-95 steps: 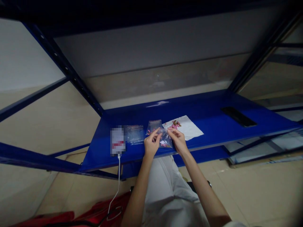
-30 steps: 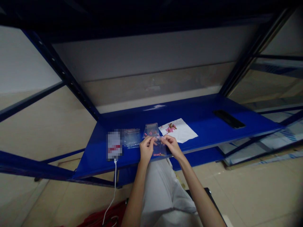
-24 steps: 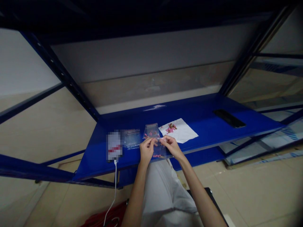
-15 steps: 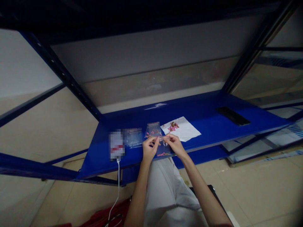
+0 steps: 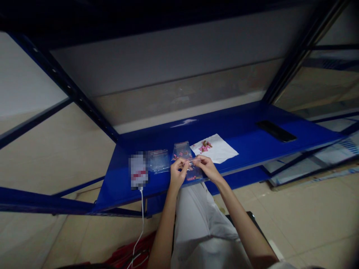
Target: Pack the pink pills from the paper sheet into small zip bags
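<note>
Between my two hands hangs a small clear plastic zip bag [image 5: 195, 173] with pink beads at its bottom. My left hand [image 5: 178, 170] pinches the bag's top edge on one side. On the other side my right hand [image 5: 206, 166] pinches the same edge. Just behind them lies another clear bag [image 5: 181, 148] with pink and brownish beads in it. A white paper sheet [image 5: 223, 148] to the right bears a small pile of pink and brown beads [image 5: 205, 146]. Left of my hands rests a stack of clear zip bags [image 5: 159, 162].
A blue metal shelf [image 5: 235, 125] carries everything. At its left end lies a pixelated white device [image 5: 139, 170] with a white cable [image 5: 143, 213] running down over the edge. A black phone [image 5: 276, 131] lies at the right. Blue posts stand at both ends.
The view has shifted slightly. Both hands still pinch the bag's top edge, with only small finger movements; the beads stay at its bottom.
</note>
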A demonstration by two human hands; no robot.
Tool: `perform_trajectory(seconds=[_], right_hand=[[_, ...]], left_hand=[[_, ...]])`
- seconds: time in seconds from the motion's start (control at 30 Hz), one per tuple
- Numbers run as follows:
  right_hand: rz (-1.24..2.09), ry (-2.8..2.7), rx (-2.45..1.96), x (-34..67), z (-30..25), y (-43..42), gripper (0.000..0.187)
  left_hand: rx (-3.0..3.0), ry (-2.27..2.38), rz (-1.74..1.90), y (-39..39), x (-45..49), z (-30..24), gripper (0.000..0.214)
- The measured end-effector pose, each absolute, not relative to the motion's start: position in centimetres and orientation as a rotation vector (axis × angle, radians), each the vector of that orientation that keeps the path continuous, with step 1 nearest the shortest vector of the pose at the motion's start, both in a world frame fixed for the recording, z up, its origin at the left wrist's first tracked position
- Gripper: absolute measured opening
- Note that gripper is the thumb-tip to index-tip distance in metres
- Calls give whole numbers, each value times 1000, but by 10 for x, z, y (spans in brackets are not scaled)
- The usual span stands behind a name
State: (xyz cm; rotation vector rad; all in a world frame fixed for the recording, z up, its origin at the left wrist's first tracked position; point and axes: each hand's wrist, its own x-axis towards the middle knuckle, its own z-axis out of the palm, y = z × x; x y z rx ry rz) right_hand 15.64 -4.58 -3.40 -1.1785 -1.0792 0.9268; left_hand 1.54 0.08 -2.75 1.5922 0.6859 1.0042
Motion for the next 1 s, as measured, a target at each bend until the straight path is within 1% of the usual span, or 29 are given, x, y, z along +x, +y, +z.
perform_trajectory(seconds=[0.23, 0.37, 0.5, 0.73, 1.0], right_hand=[[966, -1047, -1130, 158, -34, -46, 23], [943, -1073, -1149, 156, -32, -47, 18], [912, -1038, -1165, 156, -33, -47, 21], [926, -955, -1102, 157, -36, -45, 23], [922, -1001, -1101, 157, -36, -43, 23]], left_hand=[[1584, 647, 996, 2, 14, -26, 26], [1535, 699, 1030, 2, 16, -26, 25], [1516, 769, 1085, 2, 18, -27, 25], [1651, 840, 1169, 1, 19, -30, 32], [1721, 931, 1208, 0, 21, -30, 29]])
